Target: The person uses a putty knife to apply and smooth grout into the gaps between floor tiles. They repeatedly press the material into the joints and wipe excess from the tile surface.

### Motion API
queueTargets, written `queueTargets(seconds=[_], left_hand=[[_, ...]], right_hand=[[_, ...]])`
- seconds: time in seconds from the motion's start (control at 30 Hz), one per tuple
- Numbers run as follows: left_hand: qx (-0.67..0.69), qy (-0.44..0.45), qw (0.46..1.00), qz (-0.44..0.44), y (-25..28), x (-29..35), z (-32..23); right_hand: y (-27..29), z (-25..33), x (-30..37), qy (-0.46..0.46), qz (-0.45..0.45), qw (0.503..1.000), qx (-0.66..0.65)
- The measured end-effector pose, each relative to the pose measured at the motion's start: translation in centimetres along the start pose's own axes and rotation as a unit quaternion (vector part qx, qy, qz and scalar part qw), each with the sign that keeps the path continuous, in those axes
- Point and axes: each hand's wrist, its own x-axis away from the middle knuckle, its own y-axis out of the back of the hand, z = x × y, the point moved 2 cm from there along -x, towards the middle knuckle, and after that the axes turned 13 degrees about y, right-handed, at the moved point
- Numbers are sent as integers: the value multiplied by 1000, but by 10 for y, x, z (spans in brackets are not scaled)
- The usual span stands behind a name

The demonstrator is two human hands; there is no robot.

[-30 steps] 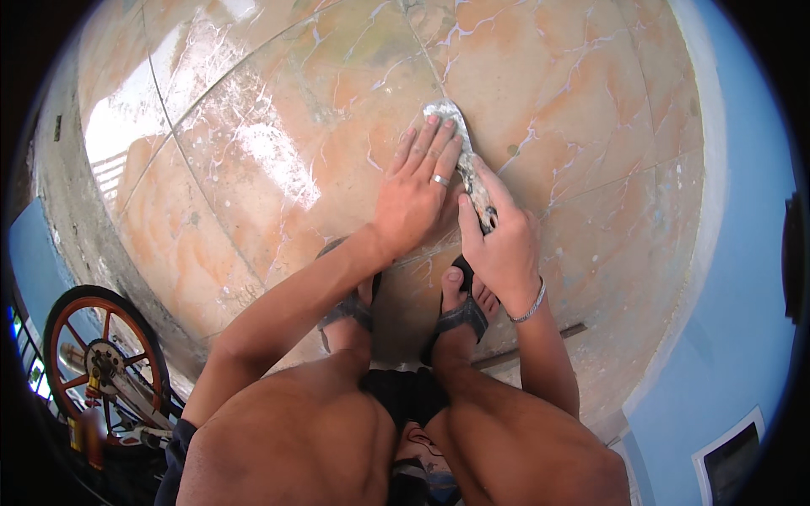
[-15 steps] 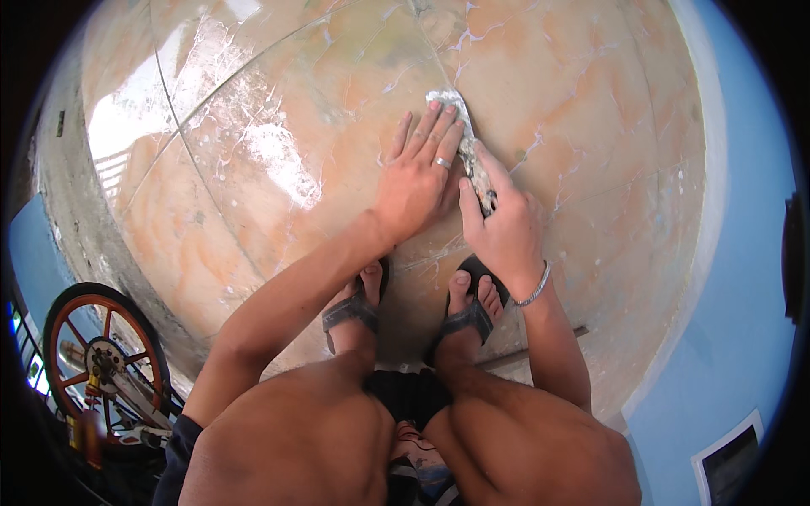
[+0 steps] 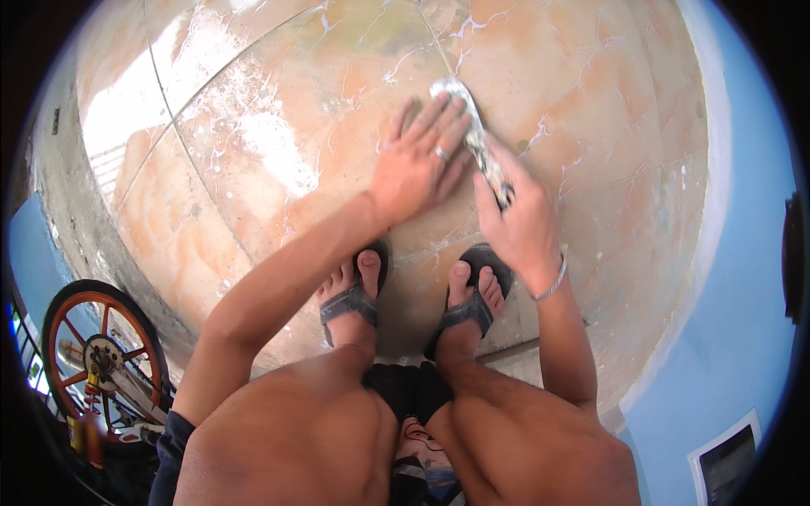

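My right hand (image 3: 525, 226) is wrapped round the mottled, whitish-stained handle of a scraper (image 3: 474, 126). The scraper's broad blade points away from me over the marbled tile floor (image 3: 607, 126), and its tip is smeared with white. My left hand (image 3: 413, 173), with a ring on one finger, is stretched out palm down. Its fingertips lie over the left side of the blade, near the tip, and hide part of it. Whether they press on the blade or only hover I cannot tell. The left hand is slightly blurred.
My sandalled feet (image 3: 354, 291) stand just behind the hands. A blue wall (image 3: 734, 253) rises on the right, with a white-framed dark panel (image 3: 730, 464) low on it. A wheel with orange spokes (image 3: 103, 358) stands at the lower left, beside a rough concrete strip (image 3: 84, 228).
My right hand and the scraper's handle have shifted right and a little away from me. The left hand has moved slightly up, its fingers still over the blade.
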Motion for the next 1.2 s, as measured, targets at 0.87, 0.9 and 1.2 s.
queueTargets(seconds=[0.87, 0.9, 1.2], left_hand=[[34, -23, 984, 172, 7, 74, -54], [17, -32, 990, 134, 7, 64, -46], [-80, -49, 992, 89, 1, 28, -36]], right_hand=[[26, 25, 97, -49, 63, 995, 64], [23, 24, 82, -40, 65, 994, 77], [32, 24, 47, -23, 84, 989, 118]])
